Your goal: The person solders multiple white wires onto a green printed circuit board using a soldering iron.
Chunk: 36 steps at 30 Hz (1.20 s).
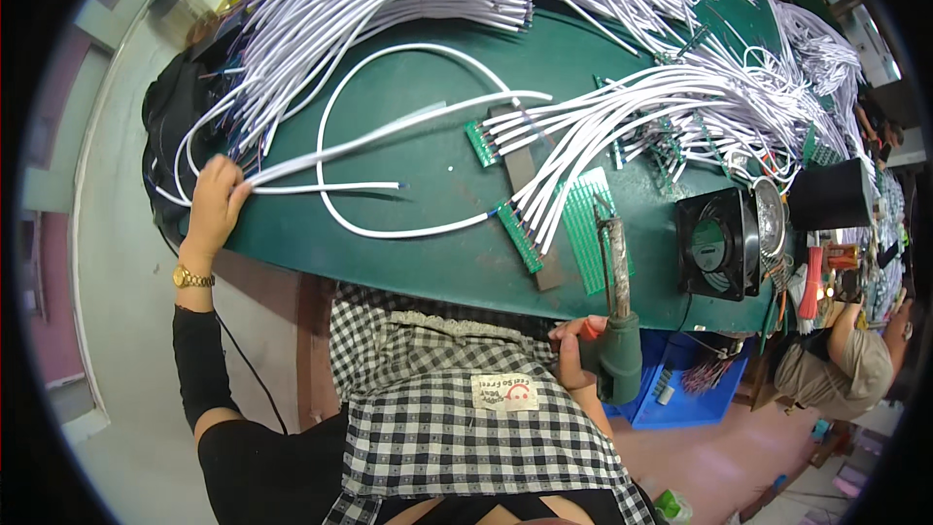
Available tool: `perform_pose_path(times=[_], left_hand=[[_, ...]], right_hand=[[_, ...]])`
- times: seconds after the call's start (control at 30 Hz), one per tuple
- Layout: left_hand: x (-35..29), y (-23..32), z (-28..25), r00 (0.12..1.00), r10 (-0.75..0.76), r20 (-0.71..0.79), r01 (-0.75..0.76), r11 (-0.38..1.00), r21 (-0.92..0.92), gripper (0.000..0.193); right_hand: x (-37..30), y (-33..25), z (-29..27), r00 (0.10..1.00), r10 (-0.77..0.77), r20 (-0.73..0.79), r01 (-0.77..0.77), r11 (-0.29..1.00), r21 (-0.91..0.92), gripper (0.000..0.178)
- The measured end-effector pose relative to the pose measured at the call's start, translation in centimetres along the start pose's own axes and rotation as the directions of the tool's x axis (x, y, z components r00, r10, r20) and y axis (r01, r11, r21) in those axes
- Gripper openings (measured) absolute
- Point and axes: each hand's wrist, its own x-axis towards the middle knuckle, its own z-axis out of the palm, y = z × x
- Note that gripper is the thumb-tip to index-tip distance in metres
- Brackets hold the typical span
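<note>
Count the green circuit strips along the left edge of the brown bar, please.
2: the upper strip near the brown bar's far end, and the lower strip near its other end. Neither looks hidden.

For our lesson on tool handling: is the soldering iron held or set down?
Held: the right hand grips the soldering iron by its green handle; its metal barrel points toward the picture's top.

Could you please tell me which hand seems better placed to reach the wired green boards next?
Probably the right: the right hand holds the green-handled soldering iron near the green boards, while the left hand grips white cables farther away.
</note>
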Motion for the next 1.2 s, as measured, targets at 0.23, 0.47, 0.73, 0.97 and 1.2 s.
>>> perform_pose_path(times=[0.23, 0.47, 0.73, 0.97, 1.2], left_hand=[[5.0, 13.7, 0.6, 0.957, 0.188, -0.223, -0.247, 0.928, -0.278, 0.024], [8.2, 16.1, 6.0, 0.984, 0.179, 0.016, -0.174, 0.969, -0.174, 0.016], [8.7, 16.4, 7.0, 0.998, 0.043, -0.054, -0.062, 0.909, -0.412, 0.016], [8.7, 16.1, 7.1, 0.990, -0.075, -0.115, 0.022, 0.914, -0.405, 0.016], [8.0, 19.4, 5.7, 0.978, -0.006, -0.210, -0.102, 0.861, -0.497, 0.012]], right_hand=[[-0.1, 1.1, 0.6, 0.996, -0.080, -0.038, 0.078, 0.996, -0.047, 0.039], [0.0, 1.5, 0.5, 0.987, -0.156, -0.034, 0.153, 0.985, -0.076, 0.040], [0.2, 1.5, 0.5, 0.992, -0.114, -0.048, 0.111, 0.993, -0.050, 0.038], [0.1, 1.3, 0.2, 0.989, -0.147, -0.019, 0.145, 0.986, -0.084, 0.036], [0.2, 0.9, 0.1, 0.994, -0.109, -0.029, 0.102, 0.980, -0.169, 0.035]])
